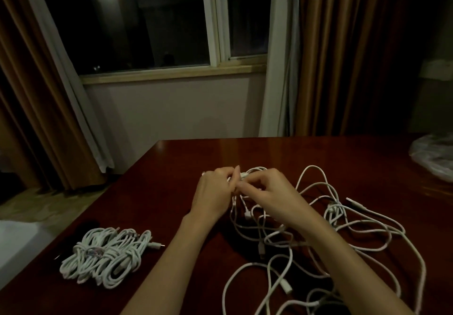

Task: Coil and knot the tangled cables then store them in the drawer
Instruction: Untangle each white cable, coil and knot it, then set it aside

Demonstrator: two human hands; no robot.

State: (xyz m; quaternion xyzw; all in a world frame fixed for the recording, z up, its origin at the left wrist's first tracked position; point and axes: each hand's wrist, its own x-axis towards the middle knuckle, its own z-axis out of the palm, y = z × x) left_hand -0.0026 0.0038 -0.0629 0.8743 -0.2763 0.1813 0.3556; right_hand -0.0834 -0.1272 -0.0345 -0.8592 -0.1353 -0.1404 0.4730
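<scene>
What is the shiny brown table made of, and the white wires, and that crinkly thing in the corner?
Table: probably polished or lacquered wood, since it mirrors light. Loose cables and coiled bundles: white, matte, likely rubbery plastic, bending easily. Crinkly thing: seemingly a thin see-through plastic bag.

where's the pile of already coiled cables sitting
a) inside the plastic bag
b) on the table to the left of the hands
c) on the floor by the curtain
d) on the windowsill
b: the coiled cables lie on the table left of both hands, left hand and right hand, which hold a cable from the tangle on the right.
</scene>
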